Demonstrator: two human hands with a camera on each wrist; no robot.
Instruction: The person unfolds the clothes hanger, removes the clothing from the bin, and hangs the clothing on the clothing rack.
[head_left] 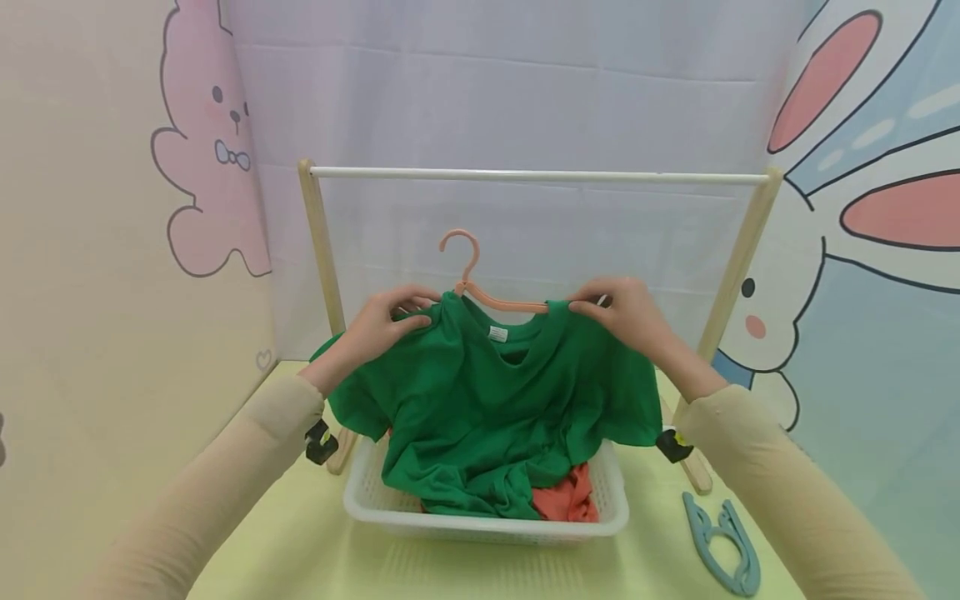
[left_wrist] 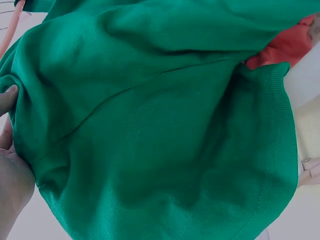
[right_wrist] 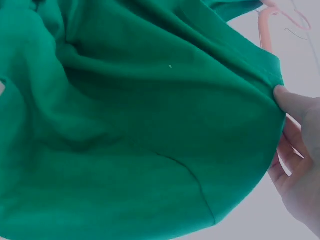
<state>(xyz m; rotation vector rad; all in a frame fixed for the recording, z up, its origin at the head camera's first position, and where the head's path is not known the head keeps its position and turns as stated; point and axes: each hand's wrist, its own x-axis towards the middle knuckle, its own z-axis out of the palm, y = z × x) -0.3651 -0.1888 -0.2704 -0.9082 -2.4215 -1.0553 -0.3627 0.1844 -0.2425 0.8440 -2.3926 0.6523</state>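
Note:
A green T-shirt point(head_left: 495, 408) hangs on a pink clothes hanger point(head_left: 498, 301), whose hook points up above the neckline. My left hand point(head_left: 390, 323) pinches the shirt's shoulder on the left, thumb in front. On the opposite shoulder, my right hand point(head_left: 621, 312) pinches the cloth beside the hanger's bar. Both wrist views are mostly filled by the green cloth, with the left thumb point(left_wrist: 9, 100) and right thumb point(right_wrist: 292, 102) at its edge. The shirt's lower part drapes into a white basket point(head_left: 480, 525). The hanger's ends are hidden inside the shirt.
Red cloth point(head_left: 570, 498) lies in the basket under the shirt. Behind stands a rack with a white rail point(head_left: 540, 176) and wooden posts point(head_left: 738, 258). A folded blue-grey hanger point(head_left: 723, 542) lies on the yellow table point(head_left: 285, 542) at the right.

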